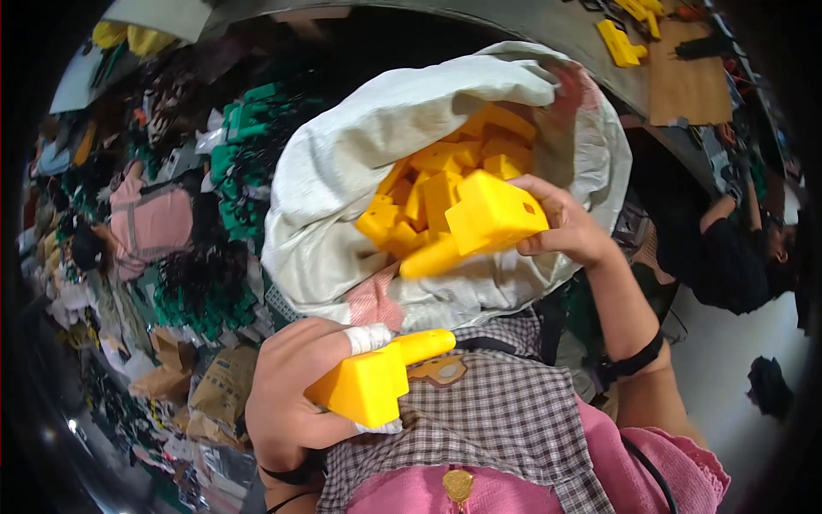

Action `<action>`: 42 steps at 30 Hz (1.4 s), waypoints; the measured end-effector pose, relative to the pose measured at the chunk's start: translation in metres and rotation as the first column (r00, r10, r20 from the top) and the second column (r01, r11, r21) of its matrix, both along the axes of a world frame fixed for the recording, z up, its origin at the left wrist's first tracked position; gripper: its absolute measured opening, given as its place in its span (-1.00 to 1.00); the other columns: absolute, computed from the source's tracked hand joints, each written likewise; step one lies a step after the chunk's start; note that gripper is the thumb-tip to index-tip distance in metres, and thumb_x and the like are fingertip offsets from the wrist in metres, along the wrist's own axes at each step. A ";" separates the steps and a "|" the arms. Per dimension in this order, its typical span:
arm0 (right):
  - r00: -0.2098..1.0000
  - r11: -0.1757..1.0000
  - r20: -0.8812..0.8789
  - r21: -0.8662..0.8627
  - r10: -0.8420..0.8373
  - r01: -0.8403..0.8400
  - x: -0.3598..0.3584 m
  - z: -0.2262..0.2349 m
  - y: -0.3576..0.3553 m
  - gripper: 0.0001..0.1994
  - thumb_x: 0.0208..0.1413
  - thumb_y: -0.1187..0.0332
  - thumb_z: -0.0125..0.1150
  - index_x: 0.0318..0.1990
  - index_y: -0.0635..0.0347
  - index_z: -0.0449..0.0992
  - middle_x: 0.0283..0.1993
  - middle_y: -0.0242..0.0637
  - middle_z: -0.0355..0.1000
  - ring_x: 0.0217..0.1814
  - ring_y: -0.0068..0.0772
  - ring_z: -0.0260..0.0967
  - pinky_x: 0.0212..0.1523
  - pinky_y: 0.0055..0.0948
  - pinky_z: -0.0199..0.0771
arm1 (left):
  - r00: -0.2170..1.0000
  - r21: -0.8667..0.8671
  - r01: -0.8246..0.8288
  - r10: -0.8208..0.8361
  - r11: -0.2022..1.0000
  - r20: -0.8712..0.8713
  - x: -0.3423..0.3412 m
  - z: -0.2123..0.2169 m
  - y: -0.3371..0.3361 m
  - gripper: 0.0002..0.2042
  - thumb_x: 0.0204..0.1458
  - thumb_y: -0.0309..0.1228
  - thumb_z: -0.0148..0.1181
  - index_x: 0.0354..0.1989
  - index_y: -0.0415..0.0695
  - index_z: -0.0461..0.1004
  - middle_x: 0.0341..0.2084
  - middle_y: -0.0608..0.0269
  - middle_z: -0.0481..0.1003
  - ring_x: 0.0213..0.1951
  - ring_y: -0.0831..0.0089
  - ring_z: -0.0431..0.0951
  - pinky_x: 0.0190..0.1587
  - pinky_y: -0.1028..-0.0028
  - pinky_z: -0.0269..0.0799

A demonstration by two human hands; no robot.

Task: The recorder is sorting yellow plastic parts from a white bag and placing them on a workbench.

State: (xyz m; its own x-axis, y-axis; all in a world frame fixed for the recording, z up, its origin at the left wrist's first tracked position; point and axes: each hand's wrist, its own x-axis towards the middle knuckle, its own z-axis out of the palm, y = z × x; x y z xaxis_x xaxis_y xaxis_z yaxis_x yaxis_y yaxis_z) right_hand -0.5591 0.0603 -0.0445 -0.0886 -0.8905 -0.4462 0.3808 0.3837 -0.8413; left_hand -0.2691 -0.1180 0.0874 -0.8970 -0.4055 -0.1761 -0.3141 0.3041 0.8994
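Steadying the first yellow piece (pixel 497 212) by its block end, narrow end clear of the white sack (pixel 321 167), would serve well. The right hand (pixel 565 224) pinches it over the sack's heap of similar pieces (pixel 445 157), thumb and fingers parted only by the block; the left hand (pixel 291 377) is closed around a second yellow piece (pixel 364 387) before the checked apron (pixel 505 420).

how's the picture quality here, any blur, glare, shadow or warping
Head view: corners black out and the bench edge bows; head view: the tip of the yellow part in the right hand looks slightly blurred; head view: a small bright spot glares at lower left; head view: the sack is shadier inside than at its rim.
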 end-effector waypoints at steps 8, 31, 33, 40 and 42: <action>0.676 0.951 0.732 -0.141 -0.086 0.274 0.012 -0.031 0.020 -0.23 -0.15 0.27 0.39 0.29 0.24 0.28 0.21 -0.10 0.42 0.22 -0.14 0.42 0.32 -0.20 0.32 | 1.000 0.017 -0.013 0.014 1.000 -0.012 -0.018 -0.004 0.003 -0.45 -0.46 -0.35 0.48 -0.15 -0.24 0.56 -0.40 0.13 0.59 -0.33 0.15 0.59 -0.19 0.34 0.43; 0.351 0.950 0.884 0.273 -0.309 0.148 0.039 0.000 -0.026 -0.28 -0.06 0.16 0.21 0.29 0.24 0.24 -0.08 0.08 0.47 -0.31 -0.17 0.53 -0.32 -0.34 0.60 | 0.986 -0.135 0.145 -0.155 0.980 -0.068 -0.034 -0.025 -0.004 -0.54 -0.46 -0.36 0.58 -0.22 0.16 0.69 0.40 -0.23 0.00 0.40 -0.12 0.06 0.36 0.11 0.05; 0.447 0.952 0.845 0.299 -0.294 0.061 0.030 -0.007 -0.014 -0.36 -0.06 0.26 0.23 0.23 0.30 0.30 0.07 0.09 0.49 -0.12 -0.18 0.59 -0.10 -0.27 0.61 | 0.970 -0.090 0.226 -0.232 0.970 -0.071 -0.042 -0.025 -0.003 -0.58 -0.46 -0.41 0.56 -0.27 0.18 0.71 0.40 -0.23 -0.01 0.44 -0.16 -0.03 0.43 0.10 -0.17; 0.495 0.966 0.835 0.157 -0.240 0.203 0.068 -0.024 0.007 -0.41 -0.04 0.25 0.21 0.18 0.32 0.35 0.05 0.07 0.51 -0.15 -0.18 0.59 -0.10 -0.26 0.61 | 0.901 0.033 0.344 -0.320 0.938 -0.291 -0.045 -0.040 0.005 -0.56 -0.44 -0.45 0.55 -0.23 0.13 0.72 0.37 -0.19 0.01 0.40 -0.14 0.07 0.36 0.10 0.07; 0.529 0.963 0.819 0.098 -0.222 0.253 0.074 -0.027 0.010 -0.43 -0.03 0.25 0.21 0.16 0.33 0.37 0.04 0.07 0.51 -0.16 -0.18 0.59 -0.09 -0.26 0.61 | 0.889 0.038 0.345 -0.314 0.938 -0.334 -0.046 -0.047 0.008 -0.57 -0.44 -0.45 0.56 -0.23 0.11 0.72 0.33 -0.16 0.05 0.36 -0.11 0.13 0.32 0.13 0.14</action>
State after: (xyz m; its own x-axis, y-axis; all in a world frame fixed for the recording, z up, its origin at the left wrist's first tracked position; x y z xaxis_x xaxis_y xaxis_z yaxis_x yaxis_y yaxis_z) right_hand -0.4855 0.0704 -0.0712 0.0898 -0.9068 -0.4119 0.9800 0.1543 -0.1260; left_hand -0.3146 -0.1105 0.0408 -0.9903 -0.0727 0.1181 0.0966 0.2502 0.9634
